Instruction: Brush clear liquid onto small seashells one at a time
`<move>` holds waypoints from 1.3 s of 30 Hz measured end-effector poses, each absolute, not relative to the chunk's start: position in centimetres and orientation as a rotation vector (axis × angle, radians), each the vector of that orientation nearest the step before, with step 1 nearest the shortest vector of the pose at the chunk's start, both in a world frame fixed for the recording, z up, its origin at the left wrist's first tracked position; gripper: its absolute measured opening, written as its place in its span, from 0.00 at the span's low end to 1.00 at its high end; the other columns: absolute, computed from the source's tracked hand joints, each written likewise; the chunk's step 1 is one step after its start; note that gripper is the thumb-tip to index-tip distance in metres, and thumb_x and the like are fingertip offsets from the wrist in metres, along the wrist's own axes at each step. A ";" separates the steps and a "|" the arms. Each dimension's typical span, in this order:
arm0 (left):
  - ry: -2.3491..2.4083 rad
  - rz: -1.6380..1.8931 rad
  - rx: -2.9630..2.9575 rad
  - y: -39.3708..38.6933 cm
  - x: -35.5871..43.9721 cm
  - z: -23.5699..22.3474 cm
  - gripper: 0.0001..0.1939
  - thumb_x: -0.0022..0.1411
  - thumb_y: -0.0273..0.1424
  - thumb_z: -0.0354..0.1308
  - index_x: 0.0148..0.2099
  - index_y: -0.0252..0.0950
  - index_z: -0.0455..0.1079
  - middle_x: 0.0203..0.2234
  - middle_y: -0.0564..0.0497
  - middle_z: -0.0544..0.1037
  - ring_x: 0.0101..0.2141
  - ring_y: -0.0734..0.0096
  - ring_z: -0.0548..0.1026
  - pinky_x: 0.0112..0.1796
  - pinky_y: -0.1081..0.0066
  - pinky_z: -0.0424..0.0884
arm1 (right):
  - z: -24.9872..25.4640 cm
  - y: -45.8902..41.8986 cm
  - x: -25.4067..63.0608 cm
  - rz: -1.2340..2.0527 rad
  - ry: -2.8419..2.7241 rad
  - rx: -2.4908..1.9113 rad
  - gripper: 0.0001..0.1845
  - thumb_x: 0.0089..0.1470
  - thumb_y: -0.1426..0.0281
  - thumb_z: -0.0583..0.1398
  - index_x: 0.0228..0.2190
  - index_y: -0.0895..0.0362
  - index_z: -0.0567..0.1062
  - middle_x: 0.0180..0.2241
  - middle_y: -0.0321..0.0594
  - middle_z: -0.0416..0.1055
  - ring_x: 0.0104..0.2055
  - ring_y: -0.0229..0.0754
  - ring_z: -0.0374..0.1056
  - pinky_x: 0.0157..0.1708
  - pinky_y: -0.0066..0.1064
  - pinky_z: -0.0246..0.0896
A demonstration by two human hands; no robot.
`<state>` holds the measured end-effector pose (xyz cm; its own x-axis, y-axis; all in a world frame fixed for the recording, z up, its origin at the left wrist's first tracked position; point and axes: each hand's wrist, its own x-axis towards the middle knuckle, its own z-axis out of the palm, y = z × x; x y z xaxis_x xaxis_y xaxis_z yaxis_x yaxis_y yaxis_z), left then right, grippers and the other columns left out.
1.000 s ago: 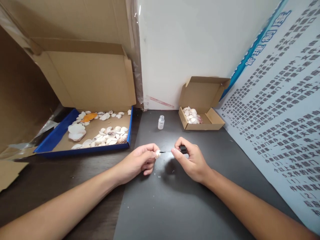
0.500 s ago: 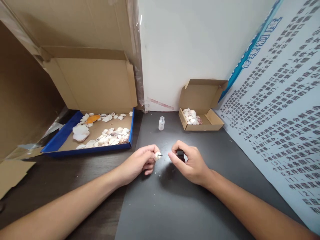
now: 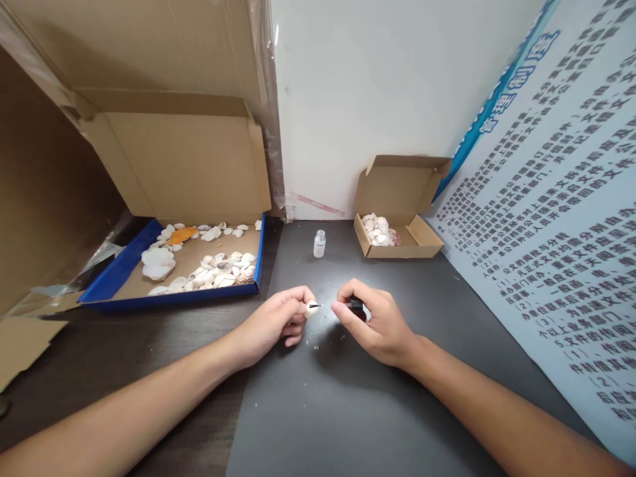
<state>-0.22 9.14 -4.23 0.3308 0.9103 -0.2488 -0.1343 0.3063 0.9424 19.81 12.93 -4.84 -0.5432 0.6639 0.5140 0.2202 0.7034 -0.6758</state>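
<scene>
My left hand [image 3: 278, 321] pinches a small pale shell [image 3: 312, 309] just above the dark table [image 3: 348, 411]. My right hand [image 3: 375, 324] grips a black cap with a thin brush [image 3: 356, 306]; the brush tip touches the shell. A small clear bottle [image 3: 319, 244] stands uncapped on the table behind my hands. To the left, a blue-edged cardboard tray [image 3: 124, 275] holds many shells, one of them orange. A small brown box [image 3: 397, 232] at the back right also holds shells.
A large cardboard lid stands upright behind the blue tray, with more cardboard at the far left. A printed poster [image 3: 561, 232] with text leans along the right side. A white wall closes the back.
My right hand has shifted slightly left, bringing the brush closer against the shell. The left hand has stayed almost in place.
</scene>
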 end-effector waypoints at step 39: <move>0.948 0.908 0.946 8.9 -0.2 -3.9 0.04 0.56 0.28 0.51 0.31 0.36 0.58 0.17 0.62 0.49 0.18 0.83 0.48 0.20 0.80 0.51 | -5.1 13.4 19.7 0.645 -2.228 -0.781 0.04 0.61 0.71 0.56 0.32 0.55 0.65 0.26 0.32 0.64 0.23 0.35 0.57 0.25 0.27 0.51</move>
